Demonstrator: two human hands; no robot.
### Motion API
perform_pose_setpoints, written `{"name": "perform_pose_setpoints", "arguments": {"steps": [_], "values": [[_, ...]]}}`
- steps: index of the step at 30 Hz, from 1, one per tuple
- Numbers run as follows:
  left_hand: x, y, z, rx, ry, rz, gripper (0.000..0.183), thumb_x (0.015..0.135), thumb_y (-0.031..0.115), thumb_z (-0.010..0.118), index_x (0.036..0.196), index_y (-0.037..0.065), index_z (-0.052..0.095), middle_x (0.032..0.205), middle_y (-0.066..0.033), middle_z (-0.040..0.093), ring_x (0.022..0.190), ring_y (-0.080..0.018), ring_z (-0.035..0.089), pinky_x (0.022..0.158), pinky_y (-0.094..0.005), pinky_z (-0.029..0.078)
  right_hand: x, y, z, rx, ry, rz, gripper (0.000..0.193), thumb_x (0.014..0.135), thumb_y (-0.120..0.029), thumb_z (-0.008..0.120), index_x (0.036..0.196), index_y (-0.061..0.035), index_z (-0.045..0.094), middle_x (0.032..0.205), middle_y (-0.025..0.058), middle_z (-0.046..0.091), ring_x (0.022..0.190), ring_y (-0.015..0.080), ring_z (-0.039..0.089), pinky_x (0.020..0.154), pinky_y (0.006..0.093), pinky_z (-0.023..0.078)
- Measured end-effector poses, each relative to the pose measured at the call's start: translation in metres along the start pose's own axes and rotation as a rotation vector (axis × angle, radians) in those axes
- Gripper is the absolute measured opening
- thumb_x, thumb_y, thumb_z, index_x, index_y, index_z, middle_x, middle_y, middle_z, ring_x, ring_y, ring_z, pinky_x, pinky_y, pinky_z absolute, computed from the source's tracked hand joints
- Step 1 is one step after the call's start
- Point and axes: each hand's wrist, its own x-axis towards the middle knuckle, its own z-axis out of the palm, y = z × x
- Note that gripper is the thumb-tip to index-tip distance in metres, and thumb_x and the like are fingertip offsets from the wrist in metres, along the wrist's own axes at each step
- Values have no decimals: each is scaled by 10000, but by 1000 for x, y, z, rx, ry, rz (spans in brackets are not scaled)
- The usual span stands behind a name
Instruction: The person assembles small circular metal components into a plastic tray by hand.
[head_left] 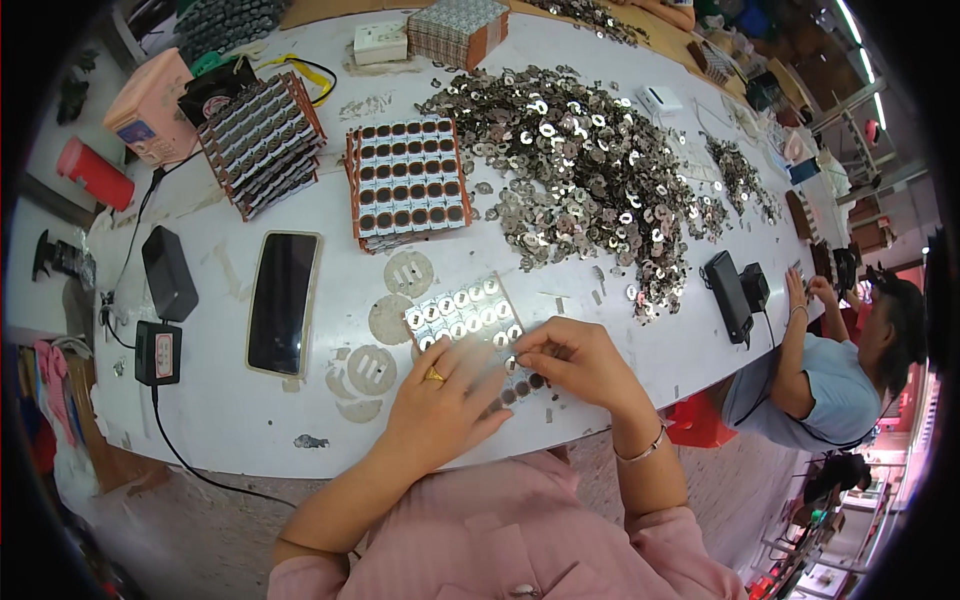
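In front of me lies a flat panel with rows of round spots. Shiny metal ring pieces sit on its upper rows, while dark round spots show bare near its lower edge. My left hand, with a yellow ring on one finger, is over the panel's lower left part. Its fingers are smeared by motion, so their grip is unclear. At the panel's right edge my right hand has thumb and forefinger pinched together, right by a metal ring. What the pinch holds is too small to make out.
A large heap of loose metal rings spreads beyond the panel. Panel stacks stand at the far left, near a dark-screened phone and black power adapters. At right, a co-worker sits by a black device.
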Motion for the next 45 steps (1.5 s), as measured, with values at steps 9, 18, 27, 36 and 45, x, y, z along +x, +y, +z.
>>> {"name": "perform_pose_setpoints", "arguments": {"steps": [9, 18, 27, 36, 45], "values": [[2, 2, 7, 51, 35, 43, 462, 828, 399, 843, 1216, 168, 742, 1358, -120, 640, 1301, -316, 600, 1139, -507, 418, -9, 0, 3, -28, 76, -26, 114, 933, -23, 796, 1045, -16, 773, 795, -25, 695, 705, 24, 588, 633, 209, 478], [1, 2, 2, 40, 21, 38, 465, 827, 424, 847, 1200, 163, 748, 1366, -126, 643, 1312, -313, 593, 1153, -507, 411, -7, 6, 9, -152, 144, -121, 110, 910, -31, 819, 998, -23, 754, 838, -35, 618, 686, 26, 525, 615, 218, 454], [-2, 4, 5, 70, -53, 1, 468, 859, 426, 818, 1241, 169, 736, 1401, -113, 623, 1364, -309, 557, 1191, -501, 374, -18, -4, 10, -311, 103, -83, 125, 924, -83, 784, 1022, -34, 724, 951, 70, 659, 796, 178, 658, 705, 317, 540], [3, 1, 6, 72, -43, 1, 458, 842, 432, 832, 1219, 189, 741, 1398, -113, 624, 1352, -314, 558, 1167, -519, 377, -4, 18, -44, -516, 562, -247, 214, 947, -48, 711, 1158, -41, 748, 1040, 143, 660, 865, 328, 663, 754, 425, 551], [3, 4, 5, 54, -29, 17, 468, 843, 428, 837, 1225, 180, 732, 1387, -117, 621, 1349, -321, 557, 1160, -524, 375, 15, 32, -60, -526, 560, -213, 103, 922, -54, 787, 1022, -31, 776, 1002, 50, 676, 752, 141, 627, 665, 285, 510]]}}
